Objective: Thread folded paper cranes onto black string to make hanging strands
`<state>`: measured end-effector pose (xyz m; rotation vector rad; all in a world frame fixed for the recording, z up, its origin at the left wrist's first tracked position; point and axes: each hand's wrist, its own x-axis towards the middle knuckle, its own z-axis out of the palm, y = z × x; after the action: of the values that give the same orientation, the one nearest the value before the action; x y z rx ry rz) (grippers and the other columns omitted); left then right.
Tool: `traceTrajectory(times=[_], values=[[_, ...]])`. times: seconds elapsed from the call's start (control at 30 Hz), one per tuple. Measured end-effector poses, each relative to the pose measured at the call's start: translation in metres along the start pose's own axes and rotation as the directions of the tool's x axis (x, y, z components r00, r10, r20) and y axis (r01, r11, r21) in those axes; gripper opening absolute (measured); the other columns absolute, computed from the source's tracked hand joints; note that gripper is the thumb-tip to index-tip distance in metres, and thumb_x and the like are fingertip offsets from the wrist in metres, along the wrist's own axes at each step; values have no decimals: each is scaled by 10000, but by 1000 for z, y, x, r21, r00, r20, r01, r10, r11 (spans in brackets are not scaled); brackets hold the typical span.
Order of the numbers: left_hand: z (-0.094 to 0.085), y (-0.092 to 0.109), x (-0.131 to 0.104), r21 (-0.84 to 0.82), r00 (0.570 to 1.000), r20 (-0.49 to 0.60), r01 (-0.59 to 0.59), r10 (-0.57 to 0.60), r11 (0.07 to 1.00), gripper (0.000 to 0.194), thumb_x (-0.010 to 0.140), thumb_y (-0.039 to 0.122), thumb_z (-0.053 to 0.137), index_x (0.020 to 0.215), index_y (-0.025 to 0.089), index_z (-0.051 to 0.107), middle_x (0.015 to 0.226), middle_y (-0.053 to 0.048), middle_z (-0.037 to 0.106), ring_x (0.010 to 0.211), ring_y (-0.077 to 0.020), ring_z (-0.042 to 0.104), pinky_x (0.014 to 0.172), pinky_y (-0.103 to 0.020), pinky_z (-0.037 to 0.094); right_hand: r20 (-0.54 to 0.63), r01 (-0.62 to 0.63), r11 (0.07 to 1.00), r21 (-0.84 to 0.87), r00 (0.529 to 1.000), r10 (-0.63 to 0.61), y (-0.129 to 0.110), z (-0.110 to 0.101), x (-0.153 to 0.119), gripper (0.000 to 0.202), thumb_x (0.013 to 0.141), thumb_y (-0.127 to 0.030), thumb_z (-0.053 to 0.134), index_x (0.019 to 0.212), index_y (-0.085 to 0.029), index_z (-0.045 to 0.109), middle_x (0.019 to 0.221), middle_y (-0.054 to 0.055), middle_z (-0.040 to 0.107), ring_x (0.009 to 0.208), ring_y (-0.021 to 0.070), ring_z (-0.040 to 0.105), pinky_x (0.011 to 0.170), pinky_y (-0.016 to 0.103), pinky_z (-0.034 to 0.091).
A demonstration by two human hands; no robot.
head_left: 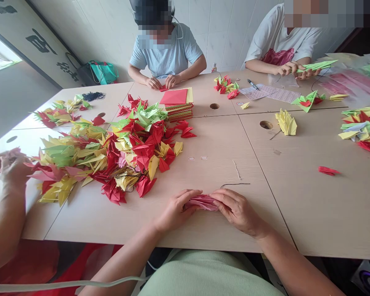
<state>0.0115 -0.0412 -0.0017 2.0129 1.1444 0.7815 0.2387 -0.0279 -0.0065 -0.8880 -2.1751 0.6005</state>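
Pink paper (202, 202): flat on table (228, 230), near front edge, pinched at both ends. Left hand (175, 209) clamped on left end, right hand (237, 210) clamped on right end, fingertips nearly meeting over the middle. Keep edges aligned; press crease firmly from centre outward; hold flat against table. Thread (234, 184) just beyond hands. Crane pile (111, 156) well left. Paper stack (177, 105) farther back, before a seated person.
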Motion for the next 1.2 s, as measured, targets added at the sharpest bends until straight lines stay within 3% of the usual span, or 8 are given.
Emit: traceTrajectory(times=[0.3,0.6,0.77,0.97,1.03,1.13,1.2], values=[[2,-4,0,20,1000,8,-30,29,999,347,877,191,549,1223,214,557,1121,-88,637,1004,-176,625,872,-292,518,-13,-41,999,-21,999,41,3,1,0,239,917,-193,504,1143,-197,581,1022,76,657,944,180,615,830,336,539],[0,-1,1,-4,998,-11,66,-66,998,317,846,197,592,1160,193,550,1068,-74,657,967,-180,628,833,-296,520,48,17,993,-120,999,-11,3,-3,-2,520,854,-492,555,1273,-189,497,1153,122,620,1063,248,571,897,433,498],[1,-3,2,-4,999,-19,43,-43,999,248,861,197,564,1109,193,557,1091,-80,641,1024,-186,601,876,-312,498,78,7,989,-149,997,5,4,-2,-2,575,829,-464,607,1322,-222,437,1207,121,589,1108,259,545,926,458,470],[-1,0,4,139,995,-104,23,-8,990,254,895,236,520,1138,186,574,1094,-95,632,1016,-188,589,882,-330,488,65,-3,978,-210,998,18,7,-3,-3,602,796,-445,654,1312,-219,445,1207,122,584,1131,281,524,954,492,433],[-2,2,5,176,997,-77,-5,19,984,354,871,331,567,1189,178,552,1134,-110,619,1055,-208,569,908,-349,478,63,-12,976,-219,998,27,7,-5,-3,604,788,-430,666,1312,-224,447,1213,119,580,1135,282,521,959,494,430],[-4,3,4,228,998,4,-58,59,972,651,759,480,664,1292,160,472,1226,-140,573,1134,-258,521,960,-404,450,69,-30,976,-214,997,45,8,-8,-3,607,779,-392,681,1318,-247,444,1229,102,576,1145,279,521,957,493,436],[-3,2,3,268,997,41,-81,73,960,767,719,510,690,1344,162,413,1275,-149,544,1168,-281,495,983,-440,429,79,-38,977,-209,995,56,8,-10,-2,602,775,-362,689,1315,-255,445,1229,94,581,1142,276,526,953,494,441]])
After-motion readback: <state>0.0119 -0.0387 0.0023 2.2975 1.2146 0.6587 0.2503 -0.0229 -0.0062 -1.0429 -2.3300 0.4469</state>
